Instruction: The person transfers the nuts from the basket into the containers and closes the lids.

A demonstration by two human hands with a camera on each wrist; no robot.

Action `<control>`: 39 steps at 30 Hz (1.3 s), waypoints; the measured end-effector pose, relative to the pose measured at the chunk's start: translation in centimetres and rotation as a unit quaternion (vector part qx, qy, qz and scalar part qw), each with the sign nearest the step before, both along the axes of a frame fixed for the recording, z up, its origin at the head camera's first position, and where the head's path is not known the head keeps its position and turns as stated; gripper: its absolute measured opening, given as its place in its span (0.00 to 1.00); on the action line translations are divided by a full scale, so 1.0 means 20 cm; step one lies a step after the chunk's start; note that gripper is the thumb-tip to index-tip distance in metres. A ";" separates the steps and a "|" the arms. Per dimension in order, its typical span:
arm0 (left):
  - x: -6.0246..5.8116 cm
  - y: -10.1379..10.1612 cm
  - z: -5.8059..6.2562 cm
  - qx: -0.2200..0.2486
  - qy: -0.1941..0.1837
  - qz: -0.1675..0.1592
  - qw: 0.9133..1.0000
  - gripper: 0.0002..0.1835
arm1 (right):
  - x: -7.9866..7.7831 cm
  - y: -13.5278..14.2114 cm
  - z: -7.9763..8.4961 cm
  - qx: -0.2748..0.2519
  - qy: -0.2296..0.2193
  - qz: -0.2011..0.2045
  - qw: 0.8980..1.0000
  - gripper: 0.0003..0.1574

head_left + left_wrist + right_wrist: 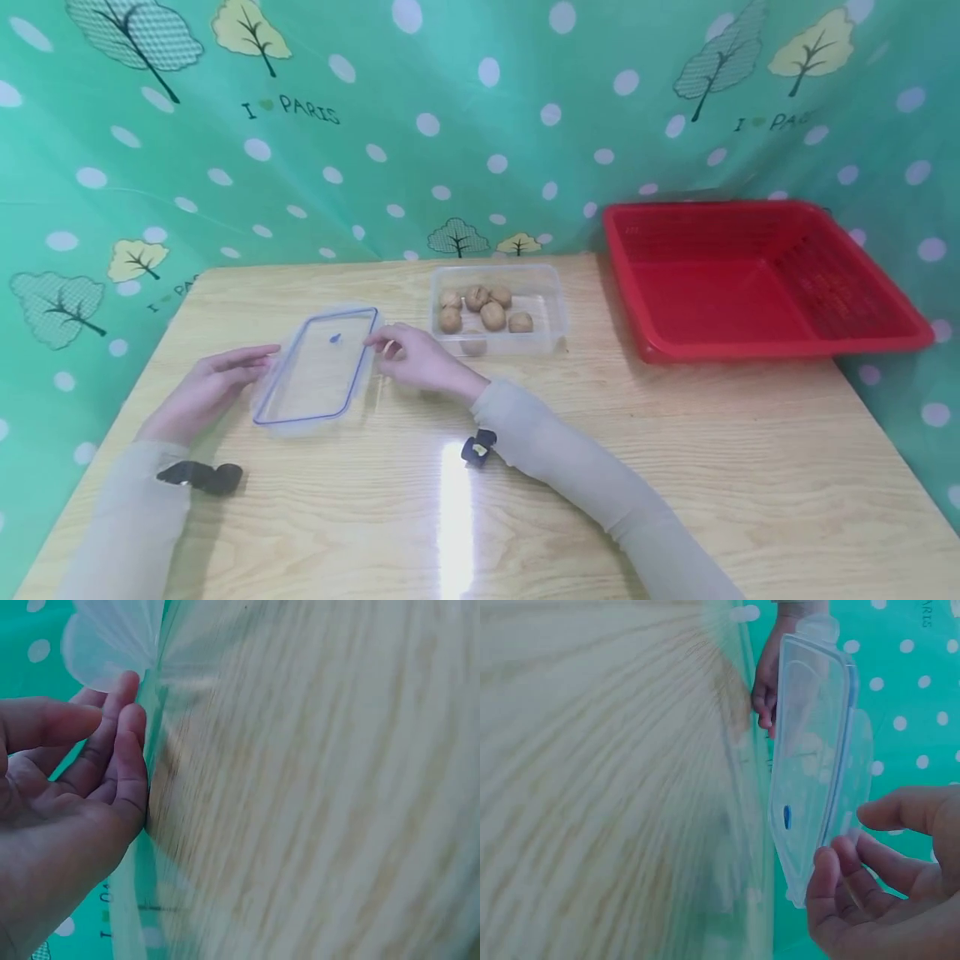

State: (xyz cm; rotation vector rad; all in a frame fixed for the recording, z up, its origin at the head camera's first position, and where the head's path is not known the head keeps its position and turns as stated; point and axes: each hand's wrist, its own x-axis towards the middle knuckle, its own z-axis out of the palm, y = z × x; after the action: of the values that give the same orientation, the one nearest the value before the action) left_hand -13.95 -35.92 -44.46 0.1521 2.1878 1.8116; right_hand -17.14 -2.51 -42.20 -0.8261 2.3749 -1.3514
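Note:
A clear plastic lid (pixel 318 371) with a blue seal and a small blue vent tab is at the left of the table. My right hand (pixel 423 358) pinches the lid's right edge between thumb and fingers. At the opposite edge is my left hand (pixel 210 387), its fingers loosely extended. In the left wrist view, a fingertip of that hand lies close to a clear flap (pixel 105 645) of the lid; whether they touch I cannot tell. The right wrist view shows the lid (pixel 810 757) standing off the tabletop.
Behind my right hand, a clear plastic container (pixel 551 321) holds several walnuts (pixel 492 315). A red plastic basket (pixel 645 346) stands at the back right, reaching past the table's right edge. Green patterned cloth (pixel 450 83) hangs behind the wooden table (pixel 562 500).

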 end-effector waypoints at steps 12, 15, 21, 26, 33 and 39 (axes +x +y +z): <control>0.00 0.03 0.02 0.136 0.017 0.006 0.991 0.23 | 0.03 0.04 0.04 -0.094 -0.035 -0.029 0.995 0.21; 0.00 0.05 0.05 0.167 0.018 0.009 0.986 0.21 | 0.03 0.05 0.03 -0.111 -0.032 -0.034 0.993 0.18; -0.01 0.08 0.07 0.230 0.024 0.034 0.972 0.21 | 0.03 0.05 0.02 -0.135 -0.024 -0.041 0.990 0.14; 0.00 0.10 0.08 0.263 0.072 0.041 0.961 0.20 | 0.03 0.05 0.02 -0.158 -0.032 -0.049 0.986 0.15; -0.04 0.17 0.09 0.302 0.133 0.044 0.943 0.18 | 0.02 0.05 0.06 -0.185 -0.035 -0.068 0.980 0.18; -0.05 0.23 0.12 0.271 0.169 0.104 0.942 0.13 | 0.02 0.03 0.07 -0.184 -0.008 -0.063 0.981 0.18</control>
State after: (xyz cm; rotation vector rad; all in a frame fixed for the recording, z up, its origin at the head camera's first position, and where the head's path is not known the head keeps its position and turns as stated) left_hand -14.92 -31.29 -42.12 0.3868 1.8940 2.6498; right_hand -16.84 -1.81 -40.73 -0.7593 2.2293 -1.8776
